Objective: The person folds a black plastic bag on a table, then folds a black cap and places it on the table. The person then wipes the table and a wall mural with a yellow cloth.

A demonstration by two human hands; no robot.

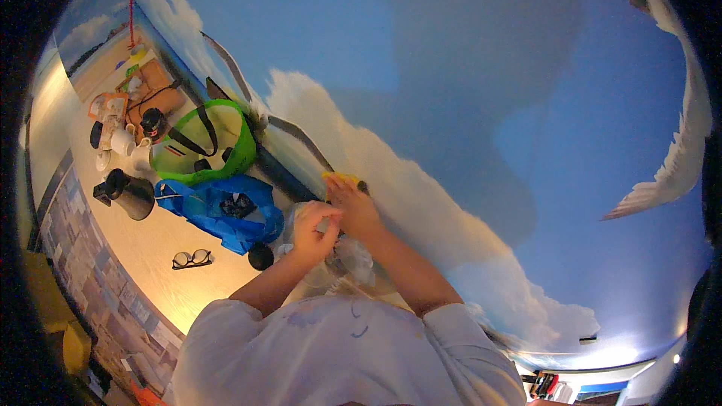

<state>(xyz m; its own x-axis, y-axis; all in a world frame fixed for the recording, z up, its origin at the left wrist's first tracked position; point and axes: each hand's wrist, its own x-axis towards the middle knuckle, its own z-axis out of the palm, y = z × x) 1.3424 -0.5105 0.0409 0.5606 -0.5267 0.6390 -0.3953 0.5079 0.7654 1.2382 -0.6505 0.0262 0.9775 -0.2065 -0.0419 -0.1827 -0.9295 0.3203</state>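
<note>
My right hand (pixel 355 209) is bent over a small yellow thing (pixel 342 177) with a dark end, close to the painted wall; its kind is hard to make out. Right beside it is my left hand (pixel 312 230), its fingers curled toward the right one and the thumb drawn in. Whatever is between those fingers is hidden. Below the hands, between my forearms, lies crumpled clear plastic (pixel 352 259). A round black object (pixel 261 256) sits by my left forearm.
Left of my hands are an open blue bag (pixel 267 218) and a green basket (pixel 252 146) with a black strap. Glasses (pixel 192 259) lie on the light table (pixel 162 256). Beyond stand a dark jug (pixel 134 197), white cups (pixel 141 154) and a brown bag (pixel 154 83). The painted wall (pixel 466 143) runs along the right.
</note>
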